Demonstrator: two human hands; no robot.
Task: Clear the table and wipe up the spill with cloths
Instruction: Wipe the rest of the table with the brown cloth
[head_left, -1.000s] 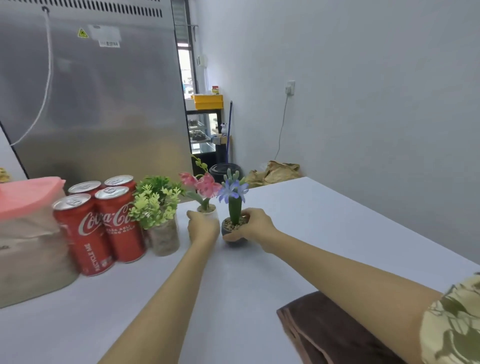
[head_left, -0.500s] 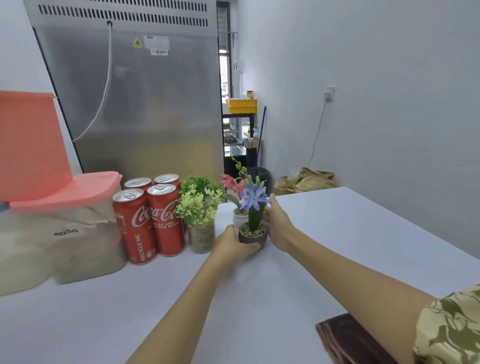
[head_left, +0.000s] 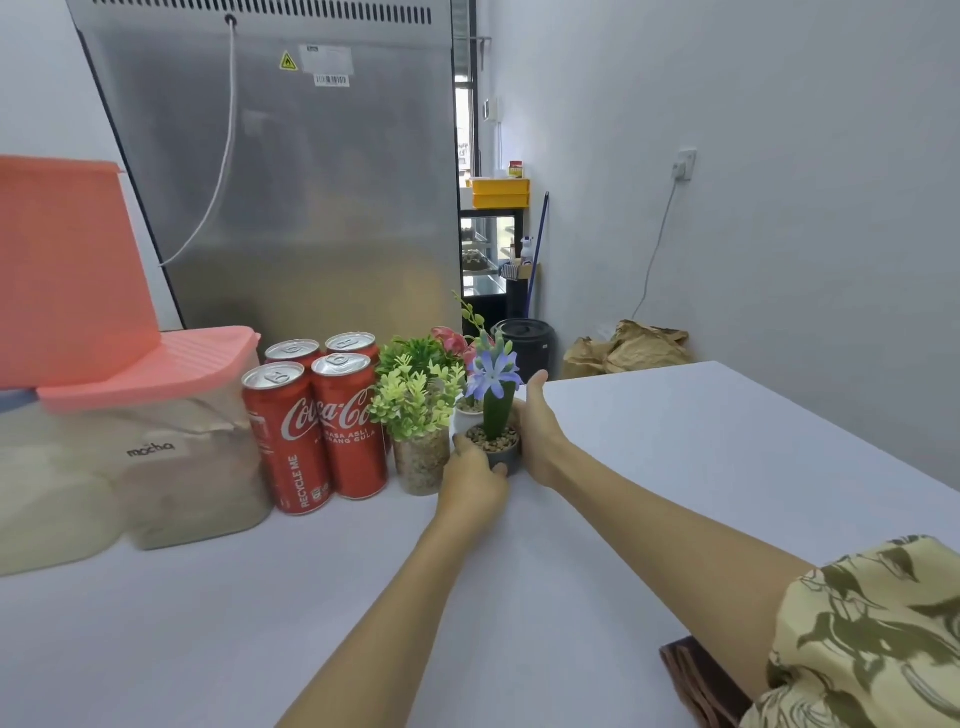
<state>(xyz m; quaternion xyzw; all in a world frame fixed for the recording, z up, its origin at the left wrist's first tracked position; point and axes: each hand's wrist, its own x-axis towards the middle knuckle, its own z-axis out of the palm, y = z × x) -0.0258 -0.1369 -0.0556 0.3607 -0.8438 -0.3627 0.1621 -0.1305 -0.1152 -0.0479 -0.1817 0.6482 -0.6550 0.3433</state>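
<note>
From over the person's shoulder, a smooth, matte white counter (head_left: 675, 467) runs back towards a brushed-steel cabinet (head_left: 311, 182). Both bare arms reach out across it. The left hand (head_left: 470, 486) grips the near side of a small dark grey pot (head_left: 503, 457), fingers curled round its rim; the pot is round, topped with pebbly gravel, and carries a stiff green stem with a plastic-looking purple flower (head_left: 491, 371). The right hand (head_left: 537, 431) lies against the pot's far right side with fingers fairly straight and the thumb up, cupping rather than pinching.

The pot stands on the counter, hard against a crowded row. Just to its left is a leafy green plant (head_left: 415, 395) in a clear cylinder of gravel, and behind it a white pot (head_left: 467, 408) with pink blooms, mostly hidden. Further left stand four glossy red cola cans (head_left: 317, 431), packed two by two and touching. Next comes a translucent tub (head_left: 171, 467) of pale brown powder with a ribbed pink lid, labelled "mocha", and a taller pink-lidded box (head_left: 67, 270) behind it.

At the bottom right edge a folded dark brown cloth (head_left: 698, 675) lies on the counter, partly covered by a patterned sleeve (head_left: 872, 639).
</note>
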